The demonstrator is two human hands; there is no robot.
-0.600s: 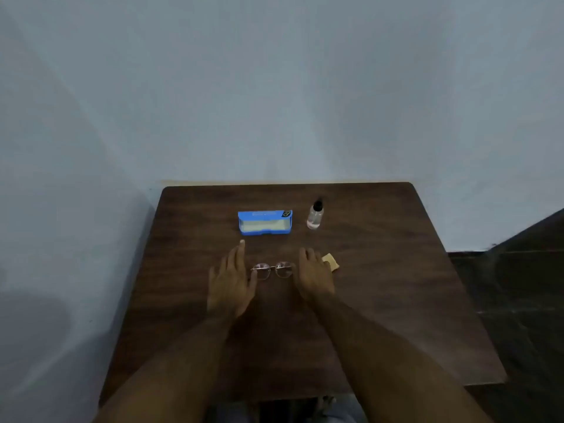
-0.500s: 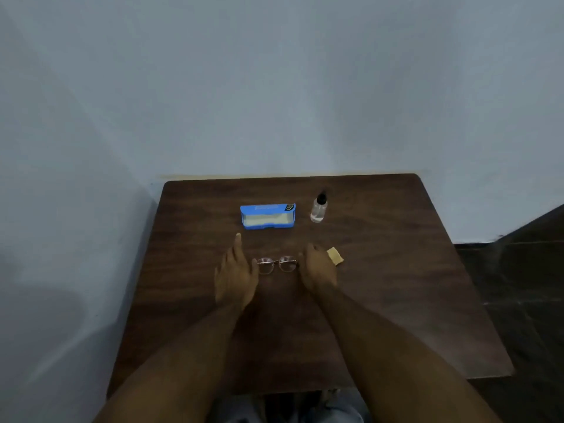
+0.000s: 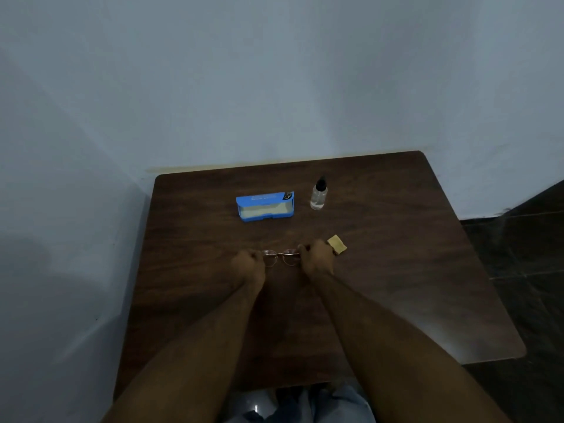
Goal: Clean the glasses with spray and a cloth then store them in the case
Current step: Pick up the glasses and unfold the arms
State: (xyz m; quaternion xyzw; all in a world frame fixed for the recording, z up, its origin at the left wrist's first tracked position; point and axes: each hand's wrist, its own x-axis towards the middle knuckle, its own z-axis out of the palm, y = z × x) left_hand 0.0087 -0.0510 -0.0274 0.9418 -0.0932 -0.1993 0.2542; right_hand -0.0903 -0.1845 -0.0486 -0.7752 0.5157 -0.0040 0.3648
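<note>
Both hands have closed in the last half second: where the palms lay flat and open on either side of the glasses (image 3: 280, 257), the left hand (image 3: 248, 264) and right hand (image 3: 317, 257) now have their fingers curled in, each grip pinching one outer end of the thin metal frame. The glasses sit between the two fists near the middle of the counter (image 3: 396, 254); whether they have left the wood yet I cannot tell. I judge this to be the pick-up that opens the task, with spraying and wiping not yet done. The yellow cloth (image 3: 337, 244) lies just beside the right hand, while the spray bottle (image 3: 319, 193) and the open blue case (image 3: 265, 206) stand farther back. The case lid carries pale printing and a dark mark at its right end, both too small to read; no label shows on the bottle.
</note>
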